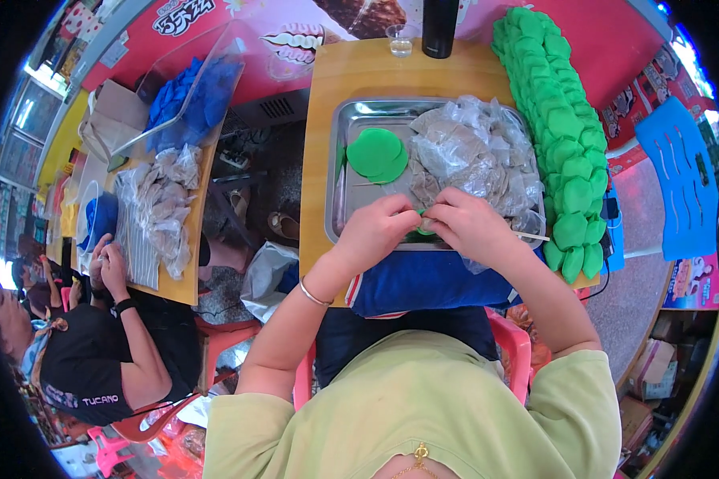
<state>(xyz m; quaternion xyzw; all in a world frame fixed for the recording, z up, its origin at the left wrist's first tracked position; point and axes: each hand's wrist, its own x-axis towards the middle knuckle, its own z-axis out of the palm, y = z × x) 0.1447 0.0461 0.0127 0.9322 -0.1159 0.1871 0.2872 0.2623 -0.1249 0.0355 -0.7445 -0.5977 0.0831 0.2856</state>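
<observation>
Near the front edge of a metal tray (337, 160), my left hand (379, 230) and my right hand (463, 225) meet, fingertips pinched together on a small green piece (426, 231). Most of that piece is hidden by my fingers. Flat green discs (375, 154) overlap at the tray's left side, with a thin stick (369, 184) just below them. Beyond my right hand lies a heap of crumpled clear plastic bags (467, 144) with greyish-brown contents. A pale stick (533, 236) pokes out beside my right wrist.
Bunched green rounded pieces (563, 136) form a long row along the table's right edge. A cup (401, 41) and a dark bottle (439, 28) stand at the back. To the right is a blue chair (679, 176). At another table on the left, a person (104, 351) works beside plastic bags.
</observation>
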